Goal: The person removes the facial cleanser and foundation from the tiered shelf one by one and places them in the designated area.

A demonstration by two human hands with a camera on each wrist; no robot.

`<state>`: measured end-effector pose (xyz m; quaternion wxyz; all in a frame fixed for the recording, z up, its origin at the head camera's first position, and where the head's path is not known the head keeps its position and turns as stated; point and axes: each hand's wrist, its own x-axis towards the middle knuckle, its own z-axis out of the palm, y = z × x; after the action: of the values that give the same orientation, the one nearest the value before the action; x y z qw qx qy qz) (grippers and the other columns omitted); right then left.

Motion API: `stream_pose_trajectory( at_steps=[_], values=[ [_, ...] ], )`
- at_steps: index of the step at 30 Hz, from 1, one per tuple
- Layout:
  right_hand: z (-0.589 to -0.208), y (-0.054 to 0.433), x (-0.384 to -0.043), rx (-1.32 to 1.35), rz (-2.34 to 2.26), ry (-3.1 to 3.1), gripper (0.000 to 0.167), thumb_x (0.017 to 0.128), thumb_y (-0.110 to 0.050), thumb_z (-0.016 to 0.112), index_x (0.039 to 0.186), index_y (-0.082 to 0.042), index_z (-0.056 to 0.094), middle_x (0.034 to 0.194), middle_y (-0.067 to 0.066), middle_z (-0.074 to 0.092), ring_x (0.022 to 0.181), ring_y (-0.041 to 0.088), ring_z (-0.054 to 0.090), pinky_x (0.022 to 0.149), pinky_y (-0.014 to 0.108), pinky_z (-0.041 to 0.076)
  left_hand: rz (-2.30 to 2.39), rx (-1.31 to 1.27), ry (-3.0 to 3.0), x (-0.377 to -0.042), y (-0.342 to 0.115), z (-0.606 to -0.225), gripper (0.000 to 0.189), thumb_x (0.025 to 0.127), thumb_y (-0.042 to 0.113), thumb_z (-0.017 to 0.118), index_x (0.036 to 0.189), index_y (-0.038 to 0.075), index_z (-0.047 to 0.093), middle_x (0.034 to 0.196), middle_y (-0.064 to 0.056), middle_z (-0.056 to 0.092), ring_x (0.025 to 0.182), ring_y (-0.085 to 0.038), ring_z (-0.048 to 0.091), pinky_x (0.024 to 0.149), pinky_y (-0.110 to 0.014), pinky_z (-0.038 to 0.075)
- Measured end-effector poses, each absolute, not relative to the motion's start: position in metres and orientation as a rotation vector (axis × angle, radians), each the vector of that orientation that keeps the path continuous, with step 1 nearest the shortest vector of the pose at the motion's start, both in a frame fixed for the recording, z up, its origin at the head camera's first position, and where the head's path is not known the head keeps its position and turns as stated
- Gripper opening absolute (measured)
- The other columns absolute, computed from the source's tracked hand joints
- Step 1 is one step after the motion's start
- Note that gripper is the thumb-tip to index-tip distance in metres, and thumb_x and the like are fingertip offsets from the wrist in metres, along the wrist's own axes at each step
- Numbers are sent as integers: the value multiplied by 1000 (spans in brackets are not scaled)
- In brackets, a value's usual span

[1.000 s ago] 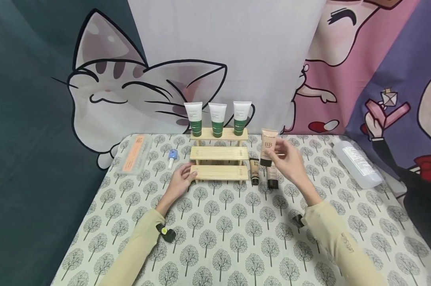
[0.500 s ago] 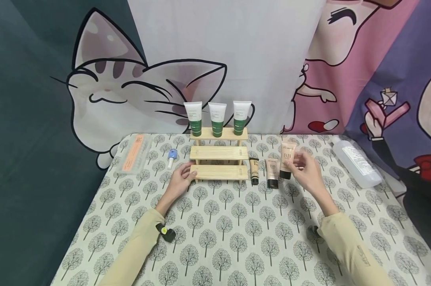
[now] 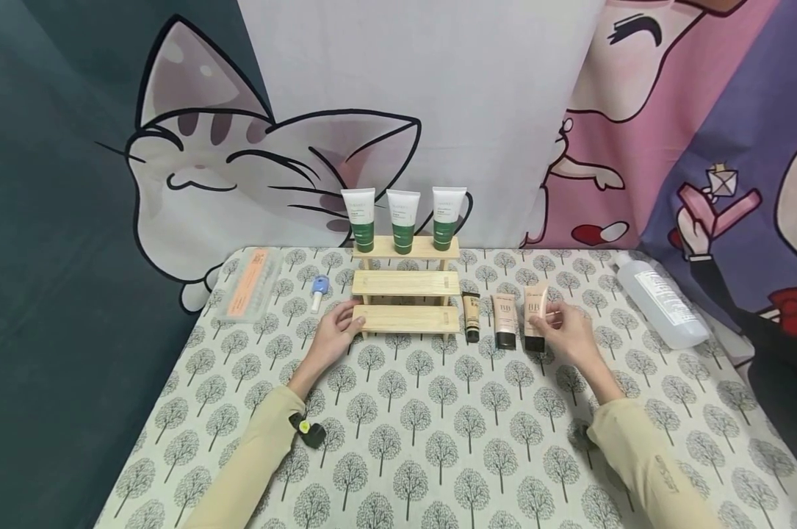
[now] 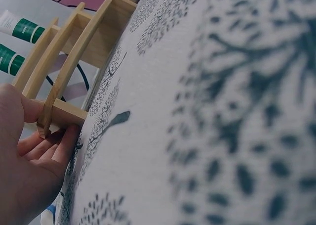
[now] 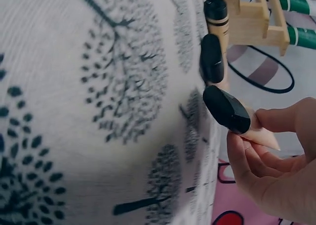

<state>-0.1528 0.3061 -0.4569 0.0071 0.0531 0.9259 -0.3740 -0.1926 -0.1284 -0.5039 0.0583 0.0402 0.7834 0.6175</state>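
Note:
My left hand [image 3: 334, 332] grips the left end of the lowest step of a three-step wooden display rack [image 3: 405, 319]. In the left wrist view, thumb and fingers stand on either side of the rack's end [image 4: 69, 113]. My right hand [image 3: 568, 332] pinches a beige BB cream tube [image 3: 535, 312] with a black cap, low over the cloth. Beside it on the left lie a matching BB cream tube [image 3: 505, 321] and a smaller gold tube with a black cap [image 3: 471, 317]. The right wrist view shows the held tube's black cap [image 5: 227, 109] near the other caps.
Three white and green tubes [image 3: 403, 222] stand on the rack's top step. A clear plastic case [image 3: 249, 286] and a small blue-topped bottle [image 3: 319, 292] lie to the left. On the right lies a large clear bottle [image 3: 660, 300]. Printed curtains [image 3: 424, 88] hang behind the table.
My right hand has moved right with the BB cream tube, then lowered it beside the other BB cream tube. My left hand stays on the rack.

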Motion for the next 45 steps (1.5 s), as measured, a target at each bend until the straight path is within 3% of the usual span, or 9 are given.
stream_pose_trajectory(
  at_steps=[4, 11, 21, 30, 36, 45],
  values=[
    [-465, 312, -156, 211, -1127, 2851, 55, 99, -36, 65, 127, 10, 56, 116, 32, 66, 92, 33, 68, 74, 33, 61, 1855, 123, 2382, -193, -128, -505, 52, 100, 10, 62, 148, -1, 45, 144, -28, 54, 131, -40, 58, 110, -37, 52],
    [-472, 320, -158, 262, -1042, 2862, 64, 97, -43, 66, 130, 11, 57, 122, 33, 64, 106, 43, 64, 91, 54, 57, 1861, 129, 2373, -194, -129, -507, 52, 99, 11, 63, 147, -1, 45, 143, -27, 55, 130, -40, 59, 109, -38, 53],
    [-460, 320, -158, 140, -954, 3061, 44, 94, -27, 72, 116, 10, 66, 105, 30, 73, 93, 43, 70, 83, 54, 60, 1853, 135, 2383, -193, -128, -507, 53, 100, 11, 62, 147, -3, 44, 143, -29, 54, 131, -42, 58, 109, -38, 52],
    [-409, 291, -180, 74, -1103, 2902, 53, 100, -35, 62, 134, 6, 56, 126, 31, 64, 112, 43, 65, 99, 57, 56, 1842, 150, 2415, -193, -128, -506, 53, 99, 12, 63, 147, -3, 45, 142, -30, 55, 129, -42, 59, 107, -36, 54],
    [-386, 263, -206, -37, -1251, 2937, 47, 98, -30, 66, 133, 1, 60, 125, 25, 68, 116, 41, 66, 102, 54, 56, 1840, 134, 2392, -193, -129, -504, 53, 99, 12, 63, 147, -2, 45, 143, -28, 54, 131, -40, 58, 110, -39, 52],
    [-366, 219, -239, -84, -1541, 2840, 53, 96, -24, 70, 142, -3, 54, 138, 20, 63, 126, 37, 62, 108, 49, 54, 1850, 160, 2383, -195, -129, -507, 53, 100, 11, 62, 148, -4, 44, 144, -30, 53, 131, -43, 57, 109, -38, 52]
  ],
)
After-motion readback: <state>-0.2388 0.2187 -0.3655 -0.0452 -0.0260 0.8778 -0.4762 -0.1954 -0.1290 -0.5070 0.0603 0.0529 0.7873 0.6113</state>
